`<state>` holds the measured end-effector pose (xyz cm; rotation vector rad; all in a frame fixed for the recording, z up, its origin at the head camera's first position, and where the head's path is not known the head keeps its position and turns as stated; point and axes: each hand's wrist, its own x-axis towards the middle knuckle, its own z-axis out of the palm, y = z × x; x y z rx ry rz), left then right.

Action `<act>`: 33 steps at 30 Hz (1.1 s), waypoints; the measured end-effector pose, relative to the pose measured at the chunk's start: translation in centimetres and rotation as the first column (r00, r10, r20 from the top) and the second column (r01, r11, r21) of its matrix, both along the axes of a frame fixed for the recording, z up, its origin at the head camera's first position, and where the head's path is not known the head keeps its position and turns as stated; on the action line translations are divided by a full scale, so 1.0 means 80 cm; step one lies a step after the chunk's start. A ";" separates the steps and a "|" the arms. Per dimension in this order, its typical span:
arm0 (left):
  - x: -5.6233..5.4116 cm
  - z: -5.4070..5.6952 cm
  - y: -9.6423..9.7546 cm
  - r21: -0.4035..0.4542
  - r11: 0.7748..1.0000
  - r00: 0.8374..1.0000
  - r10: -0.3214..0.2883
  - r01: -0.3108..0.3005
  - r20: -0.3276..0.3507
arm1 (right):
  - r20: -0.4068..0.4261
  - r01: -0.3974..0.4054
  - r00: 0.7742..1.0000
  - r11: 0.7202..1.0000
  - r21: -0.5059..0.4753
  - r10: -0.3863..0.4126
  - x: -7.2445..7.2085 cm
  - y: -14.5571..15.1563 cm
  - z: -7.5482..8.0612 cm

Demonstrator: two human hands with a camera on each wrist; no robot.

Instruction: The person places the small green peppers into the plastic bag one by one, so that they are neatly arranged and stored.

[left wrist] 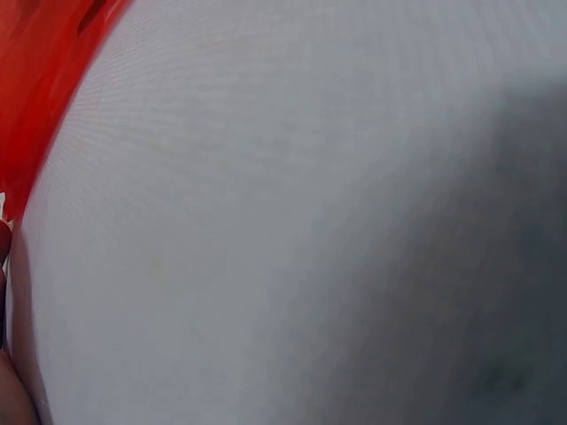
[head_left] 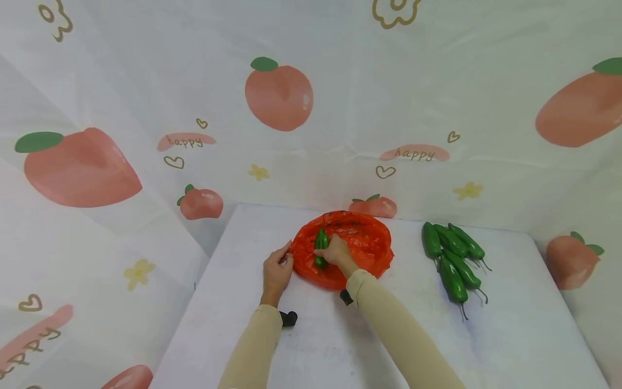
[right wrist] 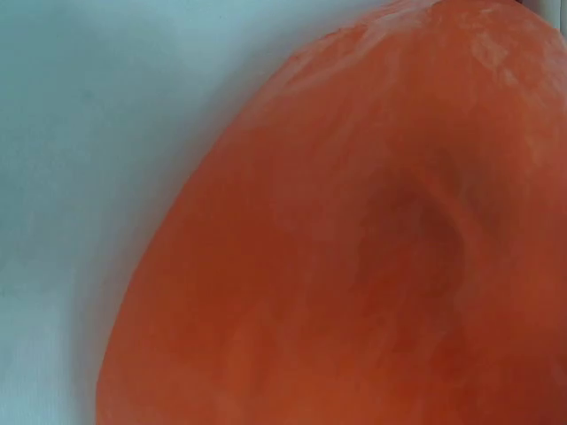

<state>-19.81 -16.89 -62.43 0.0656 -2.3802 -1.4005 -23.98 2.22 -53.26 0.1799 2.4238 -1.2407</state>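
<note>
A red plastic bag (head_left: 357,246) lies spread wide on the table, its mouth facing up. Over its left part my right hand (head_left: 337,253) grips a shiny green chili pepper (head_left: 320,261), the thumb lying across it. At the bag's left rim my left hand (head_left: 277,270) pinches the edge between thumb and fingers. In the left wrist view the bag (left wrist: 40,80) and a bit of the hand show only along the left border. Close up, the bag's side (right wrist: 292,292) fills most of the right wrist view, hiding the right fingers and the pepper.
Several green chili peppers (head_left: 452,278) with thin stems lie in a group right of the bag, on the white table (head_left: 413,335). Behind stands a white backdrop (head_left: 335,108) printed with fruit. A dark wrist device (head_left: 289,319) sticks out by the left sleeve.
</note>
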 end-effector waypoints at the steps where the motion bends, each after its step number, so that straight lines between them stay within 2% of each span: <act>1: 0.000 0.001 0.000 0.000 1.000 1.000 0.000 0.000 0.004 | 0.004 0.002 1.000 1.000 0.000 -0.002 0.000 0.001 0.001; 11: 0.001 0.006 0.001 -0.001 1.000 1.000 0.004 -0.004 0.008 | -0.031 -0.038 0.999 0.998 0.057 0.040 -0.007 0.015 0.010; 16: 0.003 0.002 0.001 -0.010 1.000 1.000 0.007 -0.007 0.006 | -0.039 -0.059 0.997 0.995 0.080 0.062 -0.004 0.023 0.017; 21: 0.001 -0.004 0.002 -0.016 1.000 1.000 0.008 -0.008 0.005 | -0.097 -0.076 0.991 0.990 0.116 0.087 -0.004 0.028 0.025; 26: -0.001 -0.007 0.004 -0.016 1.000 1.000 -0.014 0.014 0.005 | -0.177 -0.047 0.981 0.988 0.148 0.073 -0.003 0.030 0.034; 29: 0.000 -0.006 0.005 -0.018 1.000 1.000 -0.012 0.012 0.022 | -0.222 -0.039 0.971 0.972 0.231 0.092 -0.002 0.028 0.040; 33: 0.001 -0.003 0.004 -0.011 1.000 0.999 0.019 -0.019 0.031 | -0.270 -0.046 0.951 0.934 0.355 0.150 0.000 0.026 0.046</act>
